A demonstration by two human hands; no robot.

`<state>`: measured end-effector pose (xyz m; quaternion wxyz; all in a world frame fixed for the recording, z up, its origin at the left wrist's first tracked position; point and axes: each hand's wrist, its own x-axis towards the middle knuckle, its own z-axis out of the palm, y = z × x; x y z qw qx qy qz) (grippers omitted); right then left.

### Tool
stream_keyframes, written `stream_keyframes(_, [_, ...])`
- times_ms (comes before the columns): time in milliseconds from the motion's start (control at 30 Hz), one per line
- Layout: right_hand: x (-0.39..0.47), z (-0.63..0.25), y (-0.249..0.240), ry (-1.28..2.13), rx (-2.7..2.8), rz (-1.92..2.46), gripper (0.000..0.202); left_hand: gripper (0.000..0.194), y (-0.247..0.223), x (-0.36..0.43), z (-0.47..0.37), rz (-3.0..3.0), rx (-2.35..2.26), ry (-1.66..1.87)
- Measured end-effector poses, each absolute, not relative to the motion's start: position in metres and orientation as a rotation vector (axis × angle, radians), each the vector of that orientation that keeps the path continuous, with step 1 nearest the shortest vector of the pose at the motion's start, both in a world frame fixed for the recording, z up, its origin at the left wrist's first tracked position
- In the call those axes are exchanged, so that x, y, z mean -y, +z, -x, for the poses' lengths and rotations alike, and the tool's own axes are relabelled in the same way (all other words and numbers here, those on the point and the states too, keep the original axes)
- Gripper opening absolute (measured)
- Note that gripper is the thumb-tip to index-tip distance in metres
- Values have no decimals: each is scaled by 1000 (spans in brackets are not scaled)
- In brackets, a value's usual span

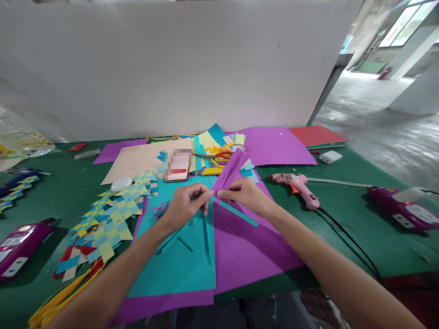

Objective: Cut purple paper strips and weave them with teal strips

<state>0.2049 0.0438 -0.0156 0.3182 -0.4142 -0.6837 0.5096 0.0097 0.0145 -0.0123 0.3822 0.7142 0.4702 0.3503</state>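
The purple paper strips [233, 170] met the teal paper strip [242, 214] just over the seam between the teal sheet [178, 274] and the purple sheet [255, 256]. The left hand [192, 203] and right hand [245, 196] pinched the purple strips at that crossing, fingertips nearly touching. The purple ends fanned towards one o'clock, the teal one towards four; which layer each fingertip gripped could not be told.

Good handling here, as I judged it, meant small, even pinches close to the crossing, edges squared before any crease was pressed, and light tension, since narrow paper kinks easily. One hand did best to anchor the crossing while the other shifted a single strip. Fine threads hung just below the fingers, looking like glue strings, and were best kept out of the folds.

From the hands, the hot glue gun [302, 185] lay at three o'clock, its nozzle pointing their way, so the right forearm needed care. The scissors [224, 155] and yellow utility knife [211, 172] lay near twelve.

As for containers, clear plastic packaging [22, 132] sat at ten o'clock with something yellowish in or on it, too blurred to name.
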Motion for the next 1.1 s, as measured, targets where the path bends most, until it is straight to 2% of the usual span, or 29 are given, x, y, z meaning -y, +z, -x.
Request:
stream_keyframes(200, [-45, -205, -19, 1264, 1786, 1028, 43, 26, -13, -15, -13, -1759, -1167, 934])
stream_keyframes(367, [-46, -206, -21, 1230, 1755, 1022, 42, 41, -13, -15, -13, -1741, -1120, 962])
stream_keyframes(633, [-46, -204, -27, 1224, 1696, 995, 40, 30, -15, -12, -16, -1748, -1093, 935])
stream_keyframes(1100, [-37, -194, -25, 1231, 1510, 1031, 43, 33, -17, -14, -20, -1721, -1142, 1014])
